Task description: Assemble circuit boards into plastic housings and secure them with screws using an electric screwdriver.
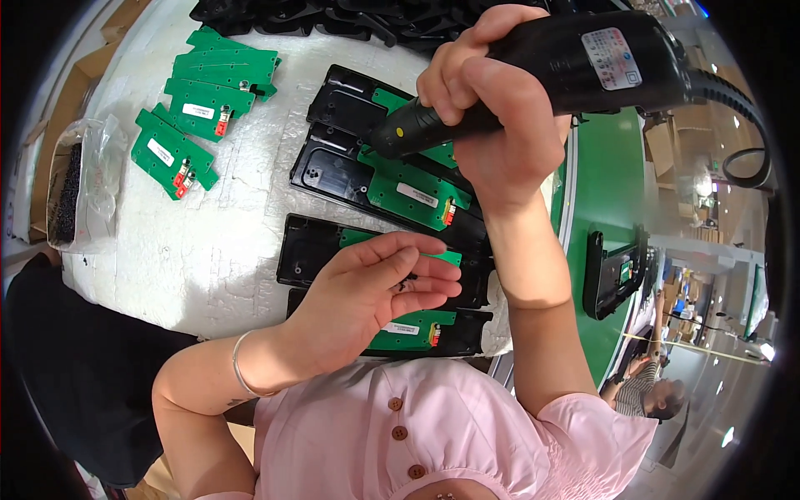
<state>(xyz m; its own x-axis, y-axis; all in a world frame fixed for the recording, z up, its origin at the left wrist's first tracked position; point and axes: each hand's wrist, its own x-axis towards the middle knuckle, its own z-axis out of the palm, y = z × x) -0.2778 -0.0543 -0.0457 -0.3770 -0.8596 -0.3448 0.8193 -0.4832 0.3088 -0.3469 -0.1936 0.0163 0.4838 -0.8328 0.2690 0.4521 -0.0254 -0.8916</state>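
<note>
Green circuit boards (385, 193) sit in black housings (325, 165). The right hand (521, 133) clasps a power screwdriver (575, 79); the left hand (354, 287), loosely open, cups dark bits (406, 285), perhaps screws.

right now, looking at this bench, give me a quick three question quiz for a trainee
1. Which hand grips the black corded tool?
2. True or false: small dark pieces lie in the partly open left hand.
3. Where on the white surface are the loose green boards, seen in the picture?
A) to the left of the black housings
B) to the right of them
C) stacked on top of them

Key: 1. The right hand. 2. True. 3. A.
</note>
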